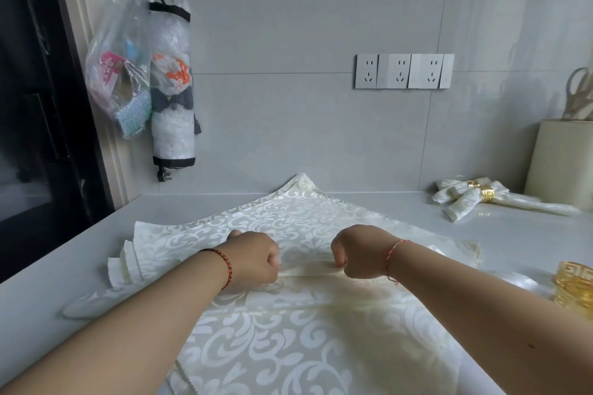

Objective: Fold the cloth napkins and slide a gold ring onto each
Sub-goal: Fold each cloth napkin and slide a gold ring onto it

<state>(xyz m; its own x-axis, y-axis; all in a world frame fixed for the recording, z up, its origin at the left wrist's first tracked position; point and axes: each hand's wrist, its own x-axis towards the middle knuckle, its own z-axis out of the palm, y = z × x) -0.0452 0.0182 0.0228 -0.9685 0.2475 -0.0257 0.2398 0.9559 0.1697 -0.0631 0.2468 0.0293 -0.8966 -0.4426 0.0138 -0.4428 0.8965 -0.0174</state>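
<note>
A cream damask napkin [288, 221] lies spread like a diamond on the white counter [519, 234], its far corner against the wall. My left hand [253, 261] and my right hand [359, 253] sit side by side at its middle, fingers curled, each pinching a raised fold [306, 271] of the cloth. Under the napkin's left side, several more napkins [123, 266] lie stacked. At the back right rest finished napkins [462, 197] held by a gold ring [487, 194]. Loose gold rings [574, 287] stand at the right edge.
A cream utensil holder [561, 163] stands in the back right corner. Plastic bags [122, 74] and a bag dispenser [171, 90] hang on the left wall. Sockets [404, 70] are set in the tiled wall behind. A dark doorway lies to the left.
</note>
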